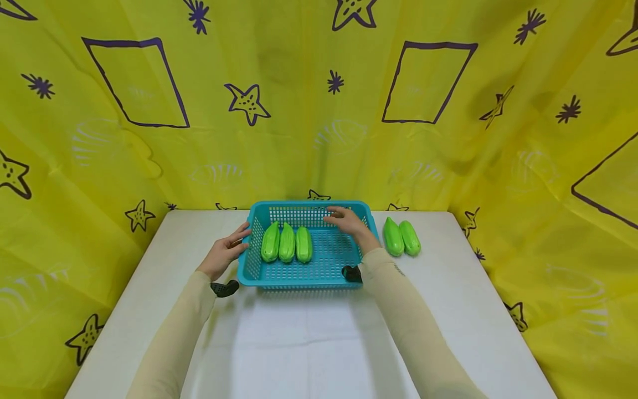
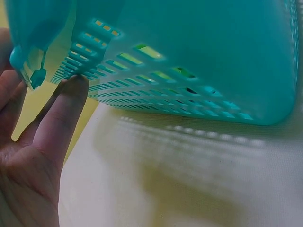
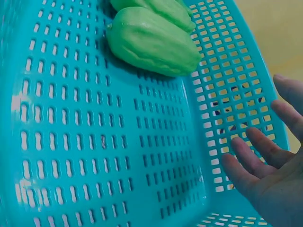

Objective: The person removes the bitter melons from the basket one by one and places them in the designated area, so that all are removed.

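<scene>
Three green vegetables lie side by side in the left half of a teal basket. My left hand is at the basket's left side, its fingertips touching the wall, as the left wrist view shows on the basket with the hand. Over the right part of the basket, my right hand holds nothing, fingers spread. In the right wrist view that hand hangs near the far wall, apart from the nearest vegetable.
Two more green vegetables lie on the white table, just right of the basket. A yellow curtain with stars and frames stands behind the basket and along both sides of the table.
</scene>
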Action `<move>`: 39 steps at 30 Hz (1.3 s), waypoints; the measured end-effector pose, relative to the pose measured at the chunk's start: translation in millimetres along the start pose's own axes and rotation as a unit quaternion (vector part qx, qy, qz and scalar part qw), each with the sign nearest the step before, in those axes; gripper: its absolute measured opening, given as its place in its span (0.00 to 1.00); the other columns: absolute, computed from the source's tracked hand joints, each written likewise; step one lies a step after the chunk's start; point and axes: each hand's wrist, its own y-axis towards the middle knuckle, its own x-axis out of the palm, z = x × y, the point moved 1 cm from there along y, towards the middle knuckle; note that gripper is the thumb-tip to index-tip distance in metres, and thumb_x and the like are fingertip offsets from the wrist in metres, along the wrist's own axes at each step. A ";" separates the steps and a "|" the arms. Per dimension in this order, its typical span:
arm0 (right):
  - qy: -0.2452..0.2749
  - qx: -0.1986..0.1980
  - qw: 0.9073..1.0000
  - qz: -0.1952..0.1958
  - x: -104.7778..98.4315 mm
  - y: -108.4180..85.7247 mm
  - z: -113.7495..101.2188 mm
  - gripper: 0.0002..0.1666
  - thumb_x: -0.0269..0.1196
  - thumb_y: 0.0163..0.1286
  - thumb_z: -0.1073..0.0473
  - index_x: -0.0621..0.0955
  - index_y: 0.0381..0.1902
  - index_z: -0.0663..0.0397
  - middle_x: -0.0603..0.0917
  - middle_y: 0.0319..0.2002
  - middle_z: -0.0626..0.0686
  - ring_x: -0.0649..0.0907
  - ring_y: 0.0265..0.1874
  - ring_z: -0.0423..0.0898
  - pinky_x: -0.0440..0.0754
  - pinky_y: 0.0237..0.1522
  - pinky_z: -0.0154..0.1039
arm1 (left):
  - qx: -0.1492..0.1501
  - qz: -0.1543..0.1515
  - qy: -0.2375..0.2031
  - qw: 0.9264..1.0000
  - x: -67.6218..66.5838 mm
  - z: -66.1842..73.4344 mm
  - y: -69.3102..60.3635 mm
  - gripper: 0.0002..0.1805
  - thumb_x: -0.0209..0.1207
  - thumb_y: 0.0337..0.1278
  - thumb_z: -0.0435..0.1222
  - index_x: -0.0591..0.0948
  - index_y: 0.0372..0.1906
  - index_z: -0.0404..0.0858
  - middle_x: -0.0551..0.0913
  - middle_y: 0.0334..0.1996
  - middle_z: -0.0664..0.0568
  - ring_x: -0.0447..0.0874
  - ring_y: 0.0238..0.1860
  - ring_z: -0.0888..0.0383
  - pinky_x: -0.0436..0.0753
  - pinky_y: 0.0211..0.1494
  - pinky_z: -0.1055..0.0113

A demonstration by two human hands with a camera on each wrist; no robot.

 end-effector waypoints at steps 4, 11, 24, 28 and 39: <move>-0.008 0.001 1.000 -0.010 5.3 2.6 -0.1 0.32 0.59 0.73 0.49 0.68 0.72 0.47 0.67 0.69 0.60 0.68 0.67 0.59 0.72 0.63 0.54 | 0.001 -0.001 -0.001 1.000 -0.2 -0.7 1.0 0.29 0.52 0.72 0.32 0.62 0.73 0.32 0.49 0.78 0.54 0.46 0.76 0.47 0.61 0.71 0.45; -0.020 0.003 1.000 -0.009 14.9 7.8 2.4 0.32 0.59 0.73 0.49 0.68 0.72 0.46 0.68 0.69 0.61 0.71 0.64 0.59 0.73 0.60 0.54 | 0.003 0.000 -0.001 1.000 -0.3 -1.9 1.1 0.29 0.53 0.72 0.33 0.62 0.73 0.32 0.49 0.78 0.54 0.47 0.76 0.46 0.60 0.70 0.43; -0.028 0.000 0.999 -0.026 39.6 9.8 -5.0 0.31 0.60 0.73 0.53 0.69 0.72 0.49 0.68 0.68 0.62 0.70 0.65 0.60 0.74 0.60 0.55 | 0.002 0.001 0.000 1.000 0.0 0.9 0.0 0.29 0.53 0.71 0.32 0.62 0.73 0.31 0.49 0.78 0.53 0.47 0.76 0.46 0.61 0.70 0.45; -0.025 0.004 0.999 -0.035 44.9 10.1 -6.4 0.31 0.60 0.73 0.55 0.69 0.72 0.51 0.68 0.68 0.63 0.69 0.66 0.61 0.74 0.60 0.54 | 0.003 0.002 0.000 1.000 0.0 0.0 -0.3 0.29 0.52 0.72 0.32 0.62 0.73 0.30 0.49 0.78 0.54 0.47 0.76 0.46 0.61 0.70 0.45; -0.013 0.017 0.997 -0.068 53.0 17.2 -1.6 0.32 0.62 0.71 0.56 0.70 0.71 0.48 0.67 0.69 0.63 0.69 0.66 0.60 0.74 0.60 0.54 | 0.008 -0.001 0.004 1.000 -0.7 -0.3 -0.1 0.29 0.53 0.71 0.32 0.62 0.73 0.30 0.49 0.78 0.53 0.46 0.76 0.47 0.61 0.70 0.45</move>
